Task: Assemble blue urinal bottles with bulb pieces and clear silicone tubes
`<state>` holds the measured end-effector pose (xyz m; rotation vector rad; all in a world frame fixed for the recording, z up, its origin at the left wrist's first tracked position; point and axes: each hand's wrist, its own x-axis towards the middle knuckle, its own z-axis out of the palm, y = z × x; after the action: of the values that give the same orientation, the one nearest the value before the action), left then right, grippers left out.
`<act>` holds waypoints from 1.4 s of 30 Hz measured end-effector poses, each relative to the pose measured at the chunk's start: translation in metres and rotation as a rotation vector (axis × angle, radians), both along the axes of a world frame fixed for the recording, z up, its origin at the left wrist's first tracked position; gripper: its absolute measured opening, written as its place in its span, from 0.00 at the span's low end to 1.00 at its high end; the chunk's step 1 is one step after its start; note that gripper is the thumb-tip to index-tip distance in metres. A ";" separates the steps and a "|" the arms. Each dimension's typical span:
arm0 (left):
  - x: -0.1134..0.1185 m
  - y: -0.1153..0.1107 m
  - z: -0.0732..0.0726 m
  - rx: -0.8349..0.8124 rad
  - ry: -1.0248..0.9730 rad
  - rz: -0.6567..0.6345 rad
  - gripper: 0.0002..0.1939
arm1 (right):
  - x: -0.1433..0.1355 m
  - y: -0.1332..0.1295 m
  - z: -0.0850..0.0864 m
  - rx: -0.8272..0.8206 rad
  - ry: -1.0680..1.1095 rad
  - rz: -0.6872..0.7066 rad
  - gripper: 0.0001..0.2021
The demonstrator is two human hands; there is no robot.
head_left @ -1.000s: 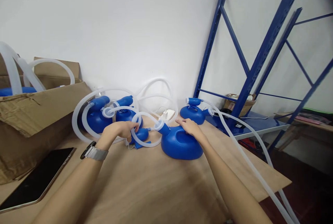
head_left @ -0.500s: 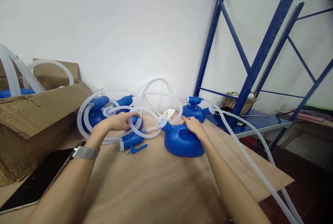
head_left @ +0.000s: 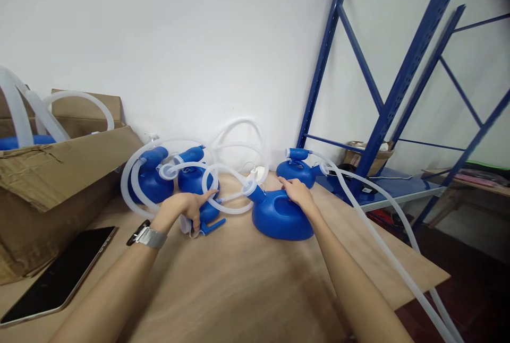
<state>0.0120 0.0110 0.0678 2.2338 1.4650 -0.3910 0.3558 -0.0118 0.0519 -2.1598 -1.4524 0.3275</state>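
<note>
My right hand (head_left: 295, 193) grips the handle of a blue urinal bottle (head_left: 274, 221) standing on the table. A white cap (head_left: 249, 188) sits on its slanted spout, with a clear hose (head_left: 229, 168) looping left from it. My left hand (head_left: 189, 209) is over a blue funnel-shaped urinal head (head_left: 209, 212) lying on its side; thumb and fingers are spread around it, partly hiding it. A small blue lever (head_left: 215, 226) sticks out beside the fingers. Whether the fingers press on the head, I cannot tell.
More blue bottles (head_left: 153, 186) with coiled hoses lie behind my left hand. Another blue bottle (head_left: 297, 173) stands back right, its hoses hanging past the table edge. On the left are a cardboard box (head_left: 75, 162) and a black tablet (head_left: 56, 274). A blue metal rack (head_left: 384, 114) rises at right.
My left hand has come down and nearer, from above the hoses onto the blue urinal head. The hose loops have shifted a little. My right hand stays on the bottle.
</note>
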 end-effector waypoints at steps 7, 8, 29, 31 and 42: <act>-0.015 -0.023 0.041 0.195 -0.086 -0.041 0.62 | 0.000 0.001 0.000 0.012 0.000 -0.036 0.28; -0.022 -0.029 0.052 0.304 -0.144 -0.058 0.55 | 0.001 0.001 -0.001 0.015 0.000 -0.041 0.28; -0.033 -0.099 0.107 1.224 -0.802 -0.112 0.20 | 0.000 -0.005 -0.004 0.091 0.023 -0.053 0.32; -0.017 -0.103 0.104 1.201 -0.849 -0.199 0.18 | 0.000 -0.006 -0.005 0.106 0.040 -0.054 0.32; 0.084 -0.095 0.036 0.949 -0.812 -0.436 0.19 | 0.013 -0.007 -0.020 0.342 0.293 0.145 0.16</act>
<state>0.0958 -0.0840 0.1042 2.8300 0.7404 1.2090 0.3688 -0.0192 0.0322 -1.6645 -1.3847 0.3963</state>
